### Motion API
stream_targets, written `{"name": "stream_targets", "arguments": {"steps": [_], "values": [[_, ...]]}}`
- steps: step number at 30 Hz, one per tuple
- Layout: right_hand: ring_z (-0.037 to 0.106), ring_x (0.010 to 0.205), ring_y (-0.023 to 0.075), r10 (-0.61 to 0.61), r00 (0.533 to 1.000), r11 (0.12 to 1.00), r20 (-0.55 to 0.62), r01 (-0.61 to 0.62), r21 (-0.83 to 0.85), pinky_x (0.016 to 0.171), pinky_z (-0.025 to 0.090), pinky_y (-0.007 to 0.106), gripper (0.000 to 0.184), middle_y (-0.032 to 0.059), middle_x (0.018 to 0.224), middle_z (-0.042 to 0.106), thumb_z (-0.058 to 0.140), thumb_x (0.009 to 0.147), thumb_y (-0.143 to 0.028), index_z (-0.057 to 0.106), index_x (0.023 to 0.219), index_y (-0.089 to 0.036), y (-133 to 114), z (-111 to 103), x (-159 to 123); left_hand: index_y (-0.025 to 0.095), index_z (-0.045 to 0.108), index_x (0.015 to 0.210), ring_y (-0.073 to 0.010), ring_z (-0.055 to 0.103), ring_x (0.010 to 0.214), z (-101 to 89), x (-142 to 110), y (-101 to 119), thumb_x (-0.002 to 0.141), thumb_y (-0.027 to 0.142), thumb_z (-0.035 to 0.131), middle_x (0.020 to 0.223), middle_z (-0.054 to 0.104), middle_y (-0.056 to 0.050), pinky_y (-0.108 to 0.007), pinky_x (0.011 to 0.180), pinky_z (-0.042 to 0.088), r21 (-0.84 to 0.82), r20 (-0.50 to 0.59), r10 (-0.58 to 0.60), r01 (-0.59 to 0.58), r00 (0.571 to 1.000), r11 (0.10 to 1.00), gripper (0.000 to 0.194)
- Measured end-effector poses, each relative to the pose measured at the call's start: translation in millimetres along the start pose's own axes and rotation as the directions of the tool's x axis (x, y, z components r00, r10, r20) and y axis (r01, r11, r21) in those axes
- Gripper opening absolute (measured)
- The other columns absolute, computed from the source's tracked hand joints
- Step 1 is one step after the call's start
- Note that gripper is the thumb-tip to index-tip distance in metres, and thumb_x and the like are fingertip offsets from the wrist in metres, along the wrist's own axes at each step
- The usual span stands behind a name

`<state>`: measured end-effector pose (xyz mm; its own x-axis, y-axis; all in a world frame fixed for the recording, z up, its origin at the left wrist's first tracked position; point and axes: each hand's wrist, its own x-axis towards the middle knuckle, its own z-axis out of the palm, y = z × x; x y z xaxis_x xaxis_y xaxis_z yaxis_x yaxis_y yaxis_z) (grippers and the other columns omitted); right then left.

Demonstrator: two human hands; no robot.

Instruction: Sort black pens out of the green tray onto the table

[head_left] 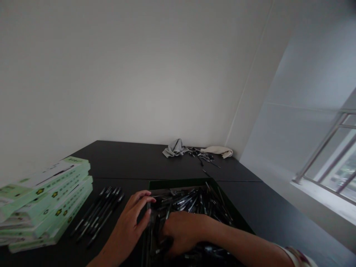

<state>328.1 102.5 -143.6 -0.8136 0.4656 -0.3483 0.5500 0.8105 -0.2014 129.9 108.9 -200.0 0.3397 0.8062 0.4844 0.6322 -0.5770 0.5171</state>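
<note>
A dark green box full of black pens sits on the black table at the bottom centre. My left hand rests on the box's left rim, fingers spread and curved over the edge, nothing visibly in it. My right hand is down among the pens inside the box, fingers curled into the pile; what they grip is hidden. A row of several black pens lies on the table just left of my left hand.
A stack of light green flat boxes stands at the left edge. A grey cloth, loose pens and a beige cloth lie at the table's far corner. White walls behind; a window with rails on the right.
</note>
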Motion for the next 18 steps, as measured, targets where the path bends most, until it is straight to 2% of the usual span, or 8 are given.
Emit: {"name": "stream_targets", "arguments": {"steps": [4,7,10,13,15,18], "values": [[0.069,0.088,0.0283,0.225,0.97,0.972,-0.095,-0.23,-0.048,0.066,0.049,0.03,0.035,0.0121,0.093,0.075,0.061,0.079,-0.042,0.072,0.101,-0.017,5.7,-1.5,-3.8,0.025,0.061,0.109,-0.0239,0.053,0.119,0.6,0.4,-1.3,0.092,0.029,0.043,0.124,0.055,-0.008,-0.046,0.102,0.044,0.002,-0.011,0.005,-0.005,1.0,1.0,0.025],[0.069,0.088,0.0287,0.286,0.943,0.956,-0.171,-0.293,-0.016,0.067,0.05,0.03,0.036,0.01,0.092,0.075,0.063,0.076,-0.046,0.072,0.1,-0.021,11.0,-4.4,-5.4,0.026,0.061,0.109,-0.0236,0.053,0.119,0.8,-0.1,-1.1,0.092,0.028,0.043,0.124,0.055,-0.007,-0.045,0.102,0.044,0.001,-0.022,0.009,-0.009,1.0,1.0,0.025],[0.069,0.089,0.0302,0.366,0.898,0.925,-0.243,-0.38,-0.015,0.07,0.05,0.033,0.029,0.0123,0.094,0.074,0.06,0.078,-0.039,0.071,0.096,-0.019,13.1,-6.8,-4.9,0.026,0.061,0.11,-0.0231,0.053,0.119,0.0,-0.9,0.2,0.092,0.028,0.043,0.124,0.055,-0.007,-0.044,0.102,0.044,0.002,-0.026,0.011,-0.01,1.0,1.0,0.025],[0.068,0.092,0.0333,0.461,0.824,0.871,-0.33,-0.49,-0.006,0.073,0.05,0.038,0.03,0.0171,0.099,0.072,0.056,0.08,-0.03,0.066,0.105,-0.016,13.1,-8.4,-4.9,0.026,0.061,0.109,-0.023,0.053,0.119,-0.6,-0.9,1.2,0.092,0.027,0.043,0.123,0.056,-0.007,-0.044,0.102,0.045,0.007,-0.028,0.016,-0.016,0.999,1.0,0.025],[0.068,0.092,0.0344,0.508,0.776,0.838,-0.375,-0.545,0.008,0.073,0.05,0.039,0.039,0.0184,0.099,0.071,0.056,0.079,-0.024,0.058,0.116,-0.013,12.6,-10.0,-6.0,0.025,0.062,0.108,-0.023,0.054,0.118,-0.4,-0.7,0.9,0.092,0.027,0.043,0.122,0.056,-0.008,-0.044,0.102,0.045,0.01,-0.034,0.021,-0.021,0.999,1.0,0.025],[0.068,0.091,0.0333,0.533,0.745,0.818,-0.402,-0.575,0.02,0.073,0.048,0.038,0.047,0.0189,0.098,0.071,0.051,0.08,-0.018,0.047,0.126,-0.01,10.6,-14.3,-9.4,0.025,0.062,0.108,-0.0232,0.055,0.117,0.7,-0.8,-1.0,0.092,0.027,0.043,0.122,0.057,-0.008,-0.044,0.101,0.046,0.011,-0.046,0.029,-0.028,0.999,1.0,0.025]]}}
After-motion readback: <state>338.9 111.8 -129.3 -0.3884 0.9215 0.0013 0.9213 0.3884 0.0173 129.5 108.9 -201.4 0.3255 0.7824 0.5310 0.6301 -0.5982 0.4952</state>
